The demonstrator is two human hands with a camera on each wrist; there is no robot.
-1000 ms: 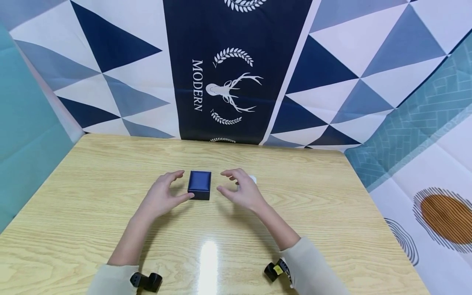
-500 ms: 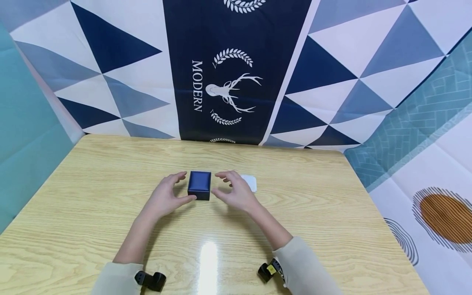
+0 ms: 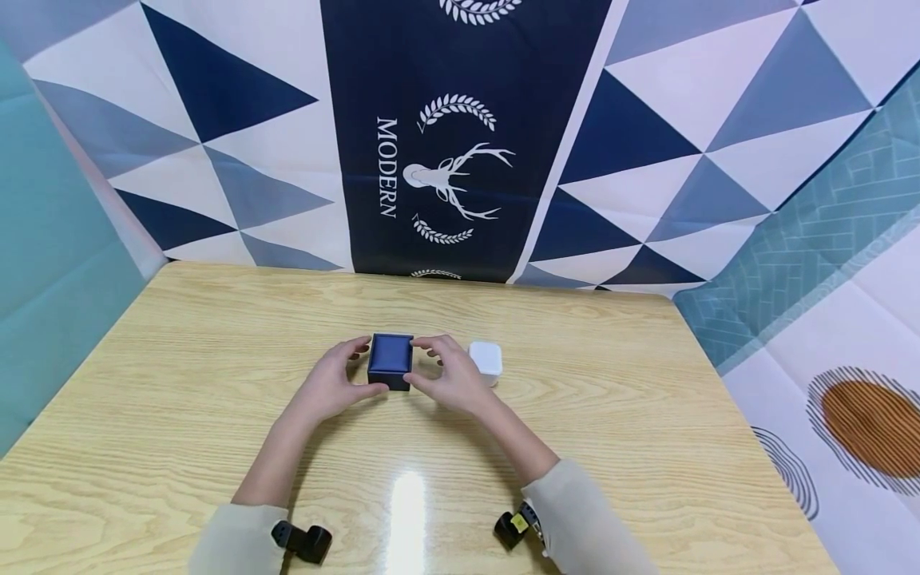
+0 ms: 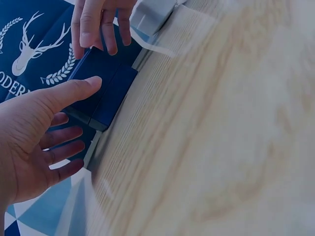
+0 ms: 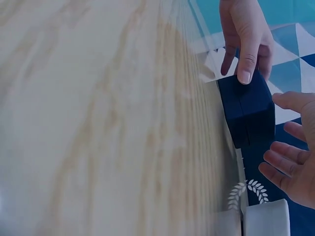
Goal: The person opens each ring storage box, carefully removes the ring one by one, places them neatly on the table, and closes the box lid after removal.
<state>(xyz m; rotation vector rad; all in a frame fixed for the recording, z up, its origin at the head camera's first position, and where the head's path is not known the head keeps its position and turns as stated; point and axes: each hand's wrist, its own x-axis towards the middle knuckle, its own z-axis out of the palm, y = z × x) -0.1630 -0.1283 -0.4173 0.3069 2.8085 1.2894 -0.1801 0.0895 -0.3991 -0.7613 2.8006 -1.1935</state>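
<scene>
Both hands are up at the small square box with a smooth blue top and dark navy sides (image 3: 391,353), which sits flat on the pale wood-grain worktop (image 3: 611,407), towards its far edge. On the left flank, the bare left hand (image 3: 327,391), grip wide, fingers loosely spread, thumb across the near left corner; on the other flank, the bare right hand (image 3: 449,382), its grip wide too, thumb at the near right edge, fingertips by the far right corner. Touching or just hovering? Too close to call on either side. So, how far along: the box is reached and framed from both flanks, and that looks like all that's done. A thin seam crosses its side in the right wrist view, and the top appears to be down, so lifting and opening both seem undone; a firm hold on both sides looks like the piece left. Out to the right, the white rounded-corner case (image 3: 485,359) stands just beside the back of the right hand, the one thing crowding it on that side. Behind, the navy fabric panel with a white deer print (image 3: 463,80) hangs past the worktop's far edge, well apart from the hands. Nothing stands between either hand and the box.
</scene>
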